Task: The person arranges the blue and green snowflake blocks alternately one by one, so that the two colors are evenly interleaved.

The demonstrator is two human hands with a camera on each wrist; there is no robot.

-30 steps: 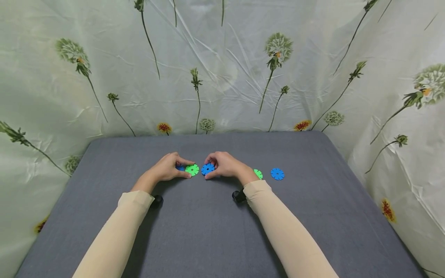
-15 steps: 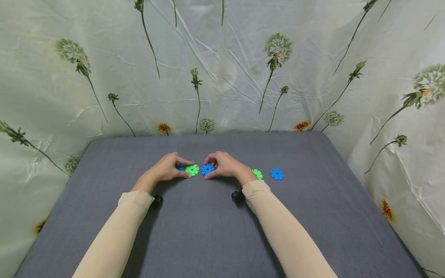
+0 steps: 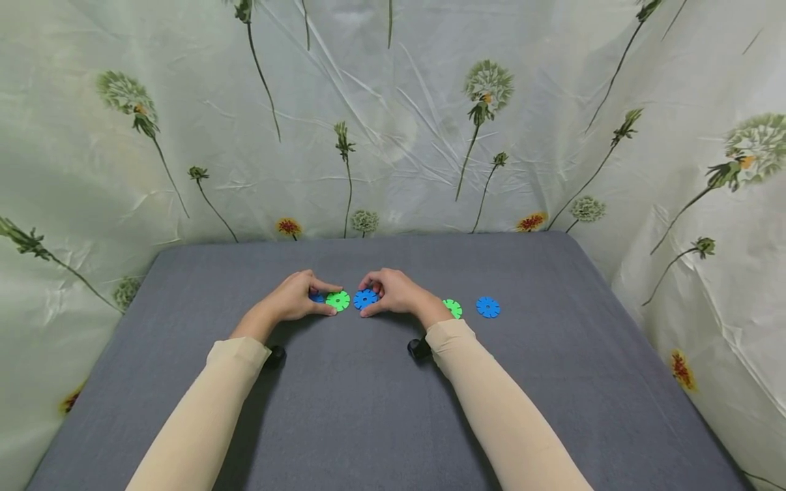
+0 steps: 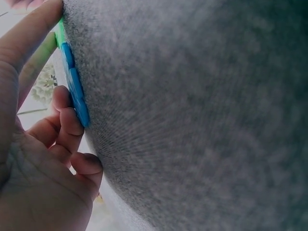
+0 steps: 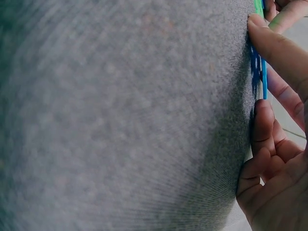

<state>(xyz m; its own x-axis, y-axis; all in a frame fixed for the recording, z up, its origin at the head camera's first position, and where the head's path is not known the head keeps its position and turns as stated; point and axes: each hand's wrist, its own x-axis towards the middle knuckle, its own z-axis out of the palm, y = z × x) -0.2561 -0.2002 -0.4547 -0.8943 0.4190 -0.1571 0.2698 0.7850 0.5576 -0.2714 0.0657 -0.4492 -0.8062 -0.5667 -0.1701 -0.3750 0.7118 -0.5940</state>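
Observation:
Between thumb and index finger, my left hand (image 3: 292, 296) pinches a green notched plastic disc (image 3: 338, 301) by its edges. A blue disc (image 3: 316, 298) lies directly left of it, partly hidden by that hand. The left wrist view shows this blue disc (image 4: 76, 89) edge-on near the curled lower fingers, with the green one (image 4: 60, 34) beyond. My right hand (image 3: 398, 290) pinches another blue notched disc (image 3: 365, 299), a small gap right of the green one. In the right wrist view this blue disc (image 5: 264, 81) stands slightly off the cloth, above a dark shadow.
Another green disc (image 3: 454, 309) lies partly behind the right wrist, and a further blue disc (image 3: 488, 307) lies to its right. Grey cloth covers the table (image 3: 356, 409). A dandelion-print curtain (image 3: 405, 136) hangs behind and along both sides.

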